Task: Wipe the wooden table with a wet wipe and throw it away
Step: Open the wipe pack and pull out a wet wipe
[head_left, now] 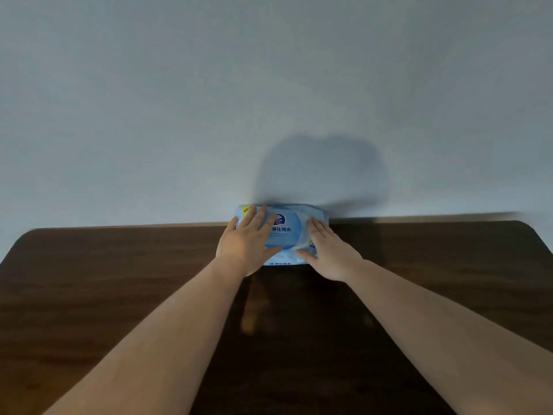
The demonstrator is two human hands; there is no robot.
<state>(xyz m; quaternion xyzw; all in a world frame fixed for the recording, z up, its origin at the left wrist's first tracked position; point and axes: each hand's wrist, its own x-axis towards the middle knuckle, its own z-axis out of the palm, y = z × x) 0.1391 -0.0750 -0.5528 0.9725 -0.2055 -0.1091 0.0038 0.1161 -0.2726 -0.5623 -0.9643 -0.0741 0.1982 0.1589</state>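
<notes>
A light blue pack of wet wipes (285, 233) with a round blue lid lies at the far edge of the dark wooden table (119, 280), against the wall. My left hand (248, 242) grips the pack's left end, fingers spread over its top and thumb at the lid's lower edge. My right hand (327, 250) holds the right end, fingers flat on top and thumb along the front. The lid looks closed. No loose wipe is visible.
A plain pale wall (269, 100) rises directly behind the table's far edge. The table has rounded far corners at left and right. Both forearms stretch across the middle of the tabletop.
</notes>
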